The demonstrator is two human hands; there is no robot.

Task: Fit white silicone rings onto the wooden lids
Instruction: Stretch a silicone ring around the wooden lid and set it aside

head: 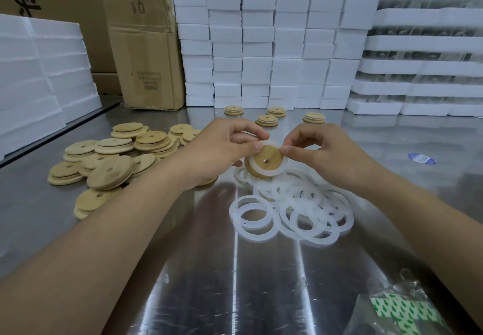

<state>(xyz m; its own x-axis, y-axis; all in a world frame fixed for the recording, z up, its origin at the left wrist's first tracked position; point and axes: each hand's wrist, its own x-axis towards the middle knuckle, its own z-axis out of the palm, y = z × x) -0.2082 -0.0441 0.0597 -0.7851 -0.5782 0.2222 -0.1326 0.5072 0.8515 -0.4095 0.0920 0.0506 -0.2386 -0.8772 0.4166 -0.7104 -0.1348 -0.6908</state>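
On the steel table [235, 282], a cardboard carton [146, 55] at the back reads "10", its smaller print blurred; bare wooden lids [109, 162] pile at left, white silicone rings [295, 212] heap in the middle. Above the heap the left hand [222, 149] grips one lid [266, 158] while the right hand [321, 154] pinches the ring [284, 163] at its upper rim: seating seems half done, and the next move likely calls for pressing it flat all round.

Head-worn wide view; forward-down, close over table [235, 295]
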